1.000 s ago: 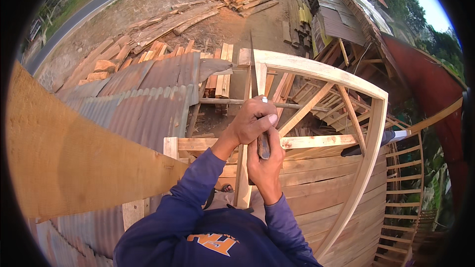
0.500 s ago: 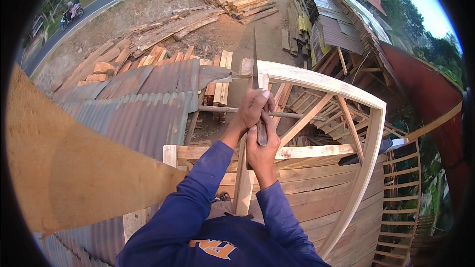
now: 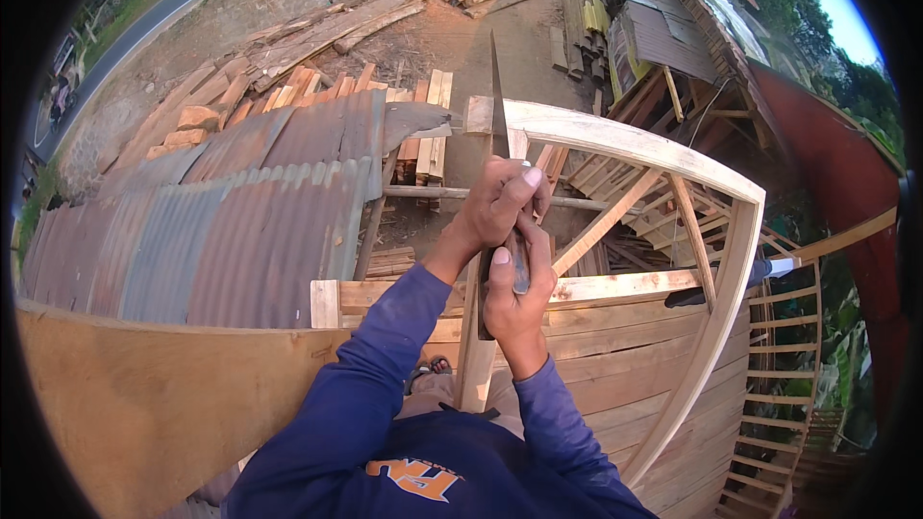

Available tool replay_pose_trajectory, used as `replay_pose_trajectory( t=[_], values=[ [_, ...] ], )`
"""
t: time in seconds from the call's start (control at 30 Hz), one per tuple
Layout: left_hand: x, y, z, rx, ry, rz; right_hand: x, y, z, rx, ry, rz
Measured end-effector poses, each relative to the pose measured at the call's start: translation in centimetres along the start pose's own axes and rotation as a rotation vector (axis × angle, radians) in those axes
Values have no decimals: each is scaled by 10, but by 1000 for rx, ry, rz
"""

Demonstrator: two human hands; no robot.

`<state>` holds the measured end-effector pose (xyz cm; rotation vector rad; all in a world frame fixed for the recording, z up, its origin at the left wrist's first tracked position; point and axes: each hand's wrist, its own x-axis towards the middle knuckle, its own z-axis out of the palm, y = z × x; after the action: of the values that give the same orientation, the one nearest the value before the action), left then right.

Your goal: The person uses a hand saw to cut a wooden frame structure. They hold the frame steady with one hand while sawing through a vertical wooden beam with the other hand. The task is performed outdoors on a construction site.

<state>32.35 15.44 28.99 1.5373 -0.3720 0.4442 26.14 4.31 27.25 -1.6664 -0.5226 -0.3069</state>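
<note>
Rust-brown corrugated roofing (image 3: 221, 231) fills the left, above a broad plywood-coloured board (image 3: 144, 404) that slants across the lower left. Beyond the roofing, loose planks and offcuts (image 3: 288, 48) lie scattered on bare ground. At the centre, the left hand (image 3: 500, 202) is closed in a firm grip around the upper handle of a long, thin-bladed chisel (image 3: 497, 106), whose blade points up and away, just beside the end of a curved pale timber frame (image 3: 635, 144). The right hand (image 3: 517, 293) is wrapped in a closed grip lower on the same handle, touching the left hand and resting against an upright wooden post (image 3: 476, 346). Further right, the frame arcs downward over diagonal struts (image 3: 606, 226), with slatted wooden walling (image 3: 615, 365) beneath.
</note>
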Motion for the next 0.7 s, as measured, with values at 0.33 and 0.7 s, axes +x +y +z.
replay_pose_trajectory(
  t=[0.33,0.7],
  values=[
    [-86,13,24,155,-109,129,-98,-16,-26,-79,-89,93],
    [-3,-11,-8,-25,79,-21,-2,-10,8,-55,-24,60]
  ],
)
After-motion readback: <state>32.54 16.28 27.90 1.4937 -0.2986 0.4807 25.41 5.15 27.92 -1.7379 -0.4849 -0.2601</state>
